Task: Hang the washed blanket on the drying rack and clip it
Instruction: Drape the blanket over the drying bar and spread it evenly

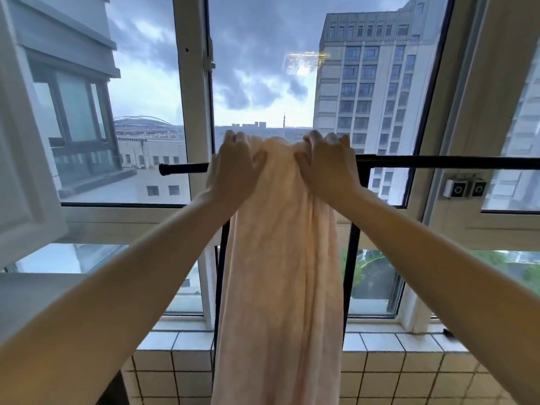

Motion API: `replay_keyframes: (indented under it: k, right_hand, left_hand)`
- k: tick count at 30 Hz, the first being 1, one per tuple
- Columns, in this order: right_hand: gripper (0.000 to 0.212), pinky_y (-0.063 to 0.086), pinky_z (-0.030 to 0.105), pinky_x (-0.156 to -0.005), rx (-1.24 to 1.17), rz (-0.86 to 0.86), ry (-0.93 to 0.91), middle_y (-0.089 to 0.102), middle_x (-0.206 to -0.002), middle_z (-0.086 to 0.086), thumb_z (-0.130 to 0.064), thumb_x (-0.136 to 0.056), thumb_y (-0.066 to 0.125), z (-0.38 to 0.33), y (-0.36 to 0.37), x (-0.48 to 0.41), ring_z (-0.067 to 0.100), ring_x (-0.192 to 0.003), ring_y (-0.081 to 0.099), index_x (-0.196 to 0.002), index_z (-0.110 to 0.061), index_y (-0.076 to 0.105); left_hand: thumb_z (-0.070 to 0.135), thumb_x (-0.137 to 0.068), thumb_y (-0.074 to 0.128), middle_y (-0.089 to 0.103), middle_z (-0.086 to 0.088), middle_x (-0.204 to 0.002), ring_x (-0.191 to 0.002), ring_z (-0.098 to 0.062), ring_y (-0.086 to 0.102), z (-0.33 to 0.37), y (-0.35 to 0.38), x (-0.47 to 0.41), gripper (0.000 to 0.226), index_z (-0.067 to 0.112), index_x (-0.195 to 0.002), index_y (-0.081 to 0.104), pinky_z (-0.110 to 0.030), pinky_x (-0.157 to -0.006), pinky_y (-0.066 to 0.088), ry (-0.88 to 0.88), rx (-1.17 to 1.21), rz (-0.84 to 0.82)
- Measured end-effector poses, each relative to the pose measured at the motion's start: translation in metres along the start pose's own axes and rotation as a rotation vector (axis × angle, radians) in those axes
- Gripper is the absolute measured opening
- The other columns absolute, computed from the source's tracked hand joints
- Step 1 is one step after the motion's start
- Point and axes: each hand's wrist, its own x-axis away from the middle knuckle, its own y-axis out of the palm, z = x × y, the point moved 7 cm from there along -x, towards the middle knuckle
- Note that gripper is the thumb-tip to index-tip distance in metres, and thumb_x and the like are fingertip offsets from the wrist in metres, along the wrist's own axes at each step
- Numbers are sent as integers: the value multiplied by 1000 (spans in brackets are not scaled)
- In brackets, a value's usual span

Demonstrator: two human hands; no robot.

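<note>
While both arms reach up toward the window, the pale pink blanket (280, 258) hangs bunched over the black top bar of the drying rack (438, 162), its length falling past the tiled sill (394, 343). The left hand (233, 168) and right hand (327, 168) sit side by side on the fold at the bar, fingers curled over the top and thumbs pressed into the cloth, each gripping it.

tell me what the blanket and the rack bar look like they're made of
Blanket: soft peach fabric, probably fleece or terry; matte, fuzzy surface that falls in loose folds. Rack bar: likely metal, painted or coated black; thin, straight, slight sheen, with a ribbed end cap.
</note>
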Motion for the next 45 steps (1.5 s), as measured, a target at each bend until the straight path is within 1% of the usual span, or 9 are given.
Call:
replay_keyframes:
  k: [4,14,18,23,26,29,35,42,45]
  right_hand:
    - [38,32,40,-85,84,32,-29,47,-115,14,-36,-96,41,-2,2,9,33,-107,42,-127,-16,51]
    - [53,45,42,-86,117,83,32,46,-116,20,-40,-97,41,-17,19,23,33,-105,45,-138,-7,41]
    - [52,40,36,-93,184,53,99,46,-127,14,-45,-98,33,-15,26,17,30,-113,43,-140,-16,37]
    - [50,31,34,-97,279,63,168,43,-136,9,-46,-92,29,-26,26,23,28,-124,36,-133,-20,41]
    - [25,40,42,-94,190,201,107,48,-123,12,-21,-85,61,-63,10,31,29,-114,42,-109,-13,58]
    - [10,42,43,-91,241,252,-69,58,-94,3,-22,-83,56,-104,5,37,21,-92,51,-87,-16,62]
    - [47,41,39,-94,337,77,-28,53,-115,2,-57,-83,54,-115,35,33,22,-107,50,-112,-21,50]
    - [35,47,28,-80,121,45,37,53,-116,0,-21,-91,57,-105,36,25,15,-98,56,-125,-20,46]
    - [34,38,11,-87,-70,106,-12,59,-108,-4,-9,-91,54,-103,28,24,7,-97,53,-121,-24,57]
  left_hand:
    - [38,-94,56,52,-10,-108,-97,-24,53,-17,4,10,43,2,-117,51,-36,-83,43,-32,122,-14]
    - [20,-96,53,47,3,-81,-67,1,44,-39,12,14,17,10,-82,50,-5,-64,36,-52,481,0]
    - [7,-95,44,52,1,-69,-69,-3,50,-60,16,12,37,6,-58,50,-18,-63,37,-64,698,-63]
    - [18,-81,53,64,14,-94,-93,-9,62,-82,22,19,21,32,-89,67,-42,-81,55,-101,857,-136]
    - [3,-83,58,67,12,-95,-88,-13,66,-95,33,29,25,25,-93,65,-44,-79,57,-118,855,-170]
    - [3,-85,60,69,9,-95,-82,-16,70,-102,41,38,22,22,-95,66,-43,-77,58,-92,874,-217]
    - [7,-85,67,70,8,-82,-69,0,68,-115,34,44,7,12,-89,66,-17,-66,56,-39,818,-159]
    - [29,-84,71,59,25,-72,-63,10,59,-109,36,35,6,26,-85,67,-5,-62,46,-75,706,-183]
    - [27,-85,70,65,15,-64,-60,-1,62,-96,34,31,15,21,-73,66,-22,-65,53,-12,623,-183]
